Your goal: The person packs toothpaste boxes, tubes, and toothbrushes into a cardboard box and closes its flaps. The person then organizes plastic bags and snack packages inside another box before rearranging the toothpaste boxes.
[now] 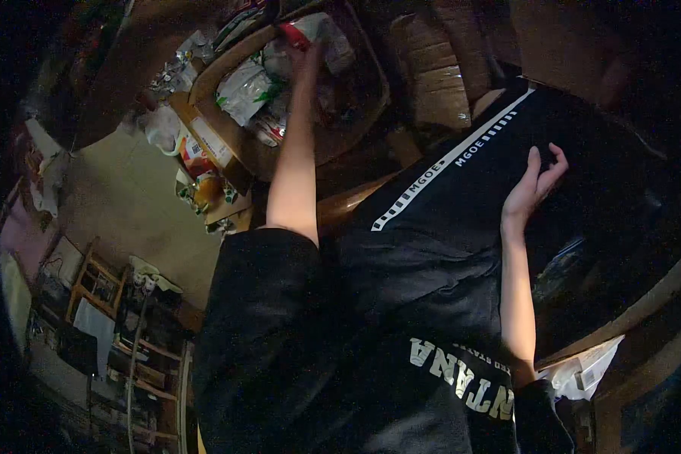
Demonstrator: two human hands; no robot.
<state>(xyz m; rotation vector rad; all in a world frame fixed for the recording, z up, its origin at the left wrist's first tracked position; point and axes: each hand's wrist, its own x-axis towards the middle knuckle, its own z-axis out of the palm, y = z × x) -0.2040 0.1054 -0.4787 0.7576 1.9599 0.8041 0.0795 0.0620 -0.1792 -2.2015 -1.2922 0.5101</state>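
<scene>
My left hand (307,57) reaches into a brown cardboard box (280,34) at the top. Its fingers, blurred and dim, are closed on a red-and-white packet (298,35). Below it in the box lies a white and green plastic packet (246,91), with more wrappers around it. My right hand (535,184) is over or near my black trouser leg (461,204), which has a white stripe lettered MGOE. Its thumb and fingers are apart and loosely curled, with nothing between them. Whether it touches the cloth I cannot tell.
Packaging with an orange and red carton (197,155) stands left of the box. Folded cardboard (431,72) leans at the upper right. A white plastic bag (586,372) lies at the lower right. Wooden shelving (155,378) and pale floor (129,204) show at the left.
</scene>
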